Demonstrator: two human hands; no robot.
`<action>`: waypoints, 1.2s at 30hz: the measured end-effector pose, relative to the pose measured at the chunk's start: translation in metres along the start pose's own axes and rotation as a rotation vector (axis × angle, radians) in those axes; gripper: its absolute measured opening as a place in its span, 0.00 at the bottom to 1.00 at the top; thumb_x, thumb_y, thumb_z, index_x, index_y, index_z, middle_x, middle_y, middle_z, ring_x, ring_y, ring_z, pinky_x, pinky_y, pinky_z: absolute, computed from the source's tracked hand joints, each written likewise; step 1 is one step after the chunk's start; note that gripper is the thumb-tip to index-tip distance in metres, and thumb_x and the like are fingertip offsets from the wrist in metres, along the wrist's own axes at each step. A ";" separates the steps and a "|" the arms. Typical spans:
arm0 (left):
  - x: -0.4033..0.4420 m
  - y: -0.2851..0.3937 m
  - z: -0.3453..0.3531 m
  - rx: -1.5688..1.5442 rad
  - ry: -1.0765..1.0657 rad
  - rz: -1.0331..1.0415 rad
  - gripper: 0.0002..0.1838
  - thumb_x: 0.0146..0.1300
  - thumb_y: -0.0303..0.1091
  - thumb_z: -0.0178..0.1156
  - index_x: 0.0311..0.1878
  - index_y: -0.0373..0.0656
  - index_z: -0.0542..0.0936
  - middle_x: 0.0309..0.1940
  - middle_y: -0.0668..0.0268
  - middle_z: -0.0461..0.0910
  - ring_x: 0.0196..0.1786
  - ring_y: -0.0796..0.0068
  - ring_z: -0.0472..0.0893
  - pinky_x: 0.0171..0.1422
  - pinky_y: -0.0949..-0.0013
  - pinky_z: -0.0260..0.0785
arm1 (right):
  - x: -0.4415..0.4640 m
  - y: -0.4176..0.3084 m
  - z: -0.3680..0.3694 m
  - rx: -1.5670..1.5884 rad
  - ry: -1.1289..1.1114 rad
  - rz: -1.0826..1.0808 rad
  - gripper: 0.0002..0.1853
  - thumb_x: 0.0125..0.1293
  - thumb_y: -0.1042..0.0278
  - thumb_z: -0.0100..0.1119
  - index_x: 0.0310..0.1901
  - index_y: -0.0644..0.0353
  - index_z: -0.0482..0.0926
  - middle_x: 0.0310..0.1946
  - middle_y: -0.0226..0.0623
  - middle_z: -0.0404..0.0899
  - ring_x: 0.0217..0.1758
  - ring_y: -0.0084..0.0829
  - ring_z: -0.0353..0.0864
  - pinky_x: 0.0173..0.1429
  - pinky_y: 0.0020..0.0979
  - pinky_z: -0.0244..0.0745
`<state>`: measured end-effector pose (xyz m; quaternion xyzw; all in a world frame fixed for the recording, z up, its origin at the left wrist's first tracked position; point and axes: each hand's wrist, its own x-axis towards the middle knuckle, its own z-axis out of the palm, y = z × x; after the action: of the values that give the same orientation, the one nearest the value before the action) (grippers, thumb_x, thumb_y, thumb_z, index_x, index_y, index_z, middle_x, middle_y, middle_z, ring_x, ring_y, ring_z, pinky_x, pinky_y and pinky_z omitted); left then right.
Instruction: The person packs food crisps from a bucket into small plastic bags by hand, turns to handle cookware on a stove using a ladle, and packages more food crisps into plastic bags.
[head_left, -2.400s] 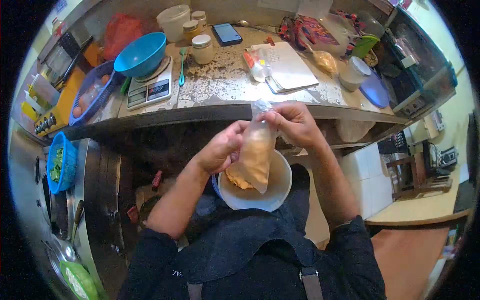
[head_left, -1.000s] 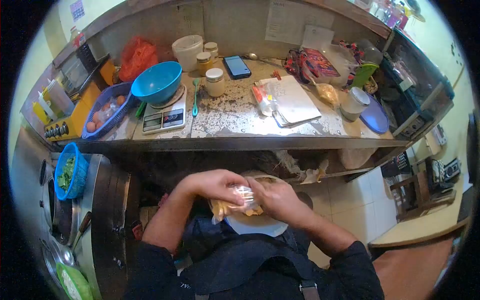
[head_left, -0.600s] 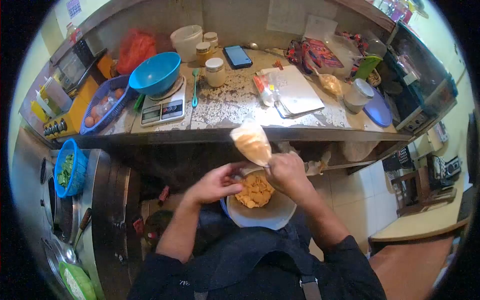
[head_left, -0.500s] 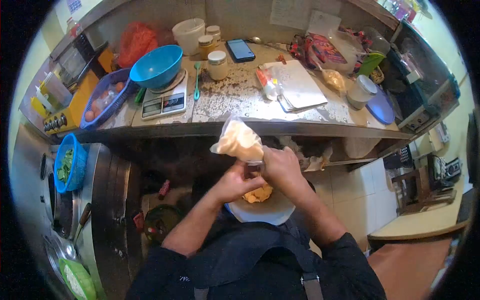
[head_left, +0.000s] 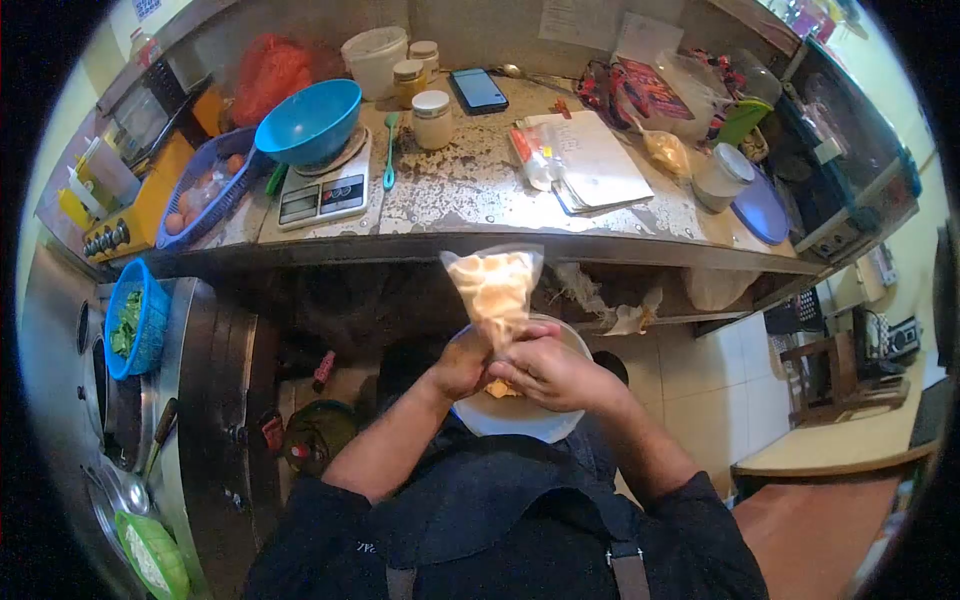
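A clear plastic bag (head_left: pixel 493 285) filled with pale orange pieces stands up from my hands, its wide end pointing toward the counter. My left hand (head_left: pixel 463 363) is wrapped round the gathered lower part of the bag. Pressed against it, my right hand (head_left: pixel 548 370) grips the same gathered part from the right. Below both hands, a white tub (head_left: pixel 530 425) rests at my lap. Some orange pieces (head_left: pixel 502 388) show inside the tub, mostly hidden by my hands.
On the counter (head_left: pixel 440 205) are a blue bowl (head_left: pixel 310 125) on a scale (head_left: pixel 322 200), jars (head_left: pixel 432 122), a phone (head_left: pixel 478 90), papers (head_left: pixel 595 160) and a filled bag (head_left: pixel 665 152). A basket of greens (head_left: pixel 135 320) stands at the left.
The bag was upside down over my right hand and tilted left; now it points straight away from me. My hands have come together round its narrow end, covering more of the tub's contents.
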<state>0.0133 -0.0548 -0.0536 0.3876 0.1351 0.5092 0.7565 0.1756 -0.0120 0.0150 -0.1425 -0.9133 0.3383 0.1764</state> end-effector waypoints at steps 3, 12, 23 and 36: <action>-0.007 -0.006 0.000 0.065 -0.034 -0.060 0.43 0.60 0.53 0.63 0.69 0.31 0.60 0.68 0.50 0.64 0.66 0.64 0.70 0.68 0.59 0.66 | -0.003 0.001 -0.003 0.443 -0.365 0.267 0.16 0.73 0.54 0.50 0.38 0.58 0.80 0.18 0.30 0.71 0.24 0.26 0.71 0.33 0.31 0.67; -0.029 -0.022 -0.010 0.073 0.151 0.158 0.33 0.69 0.60 0.49 0.58 0.37 0.75 0.59 0.51 0.74 0.63 0.56 0.73 0.66 0.55 0.66 | -0.015 0.019 0.029 0.841 -0.365 0.179 0.20 0.77 0.53 0.40 0.36 0.58 0.75 0.31 0.28 0.76 0.40 0.21 0.73 0.49 0.27 0.68; -0.018 -0.017 0.014 0.198 0.248 0.197 0.28 0.75 0.51 0.40 0.64 0.34 0.68 0.54 0.56 0.76 0.46 0.77 0.78 0.45 0.74 0.77 | -0.022 0.012 0.056 1.685 0.202 0.474 0.15 0.75 0.54 0.45 0.36 0.56 0.71 0.26 0.27 0.68 0.28 0.23 0.68 0.33 0.26 0.64; -0.014 -0.015 0.000 0.569 0.597 -0.061 0.15 0.73 0.34 0.44 0.50 0.36 0.77 0.48 0.60 0.78 0.54 0.72 0.75 0.62 0.65 0.65 | -0.020 -0.009 0.035 -0.375 0.372 0.143 0.09 0.56 0.72 0.64 0.40 0.59 0.83 0.35 0.38 0.79 0.40 0.41 0.77 0.44 0.37 0.72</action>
<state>0.0169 -0.0699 -0.0673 0.4123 0.4953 0.5191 0.5614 0.1778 -0.0458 -0.0084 -0.2967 -0.8994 0.1431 0.2875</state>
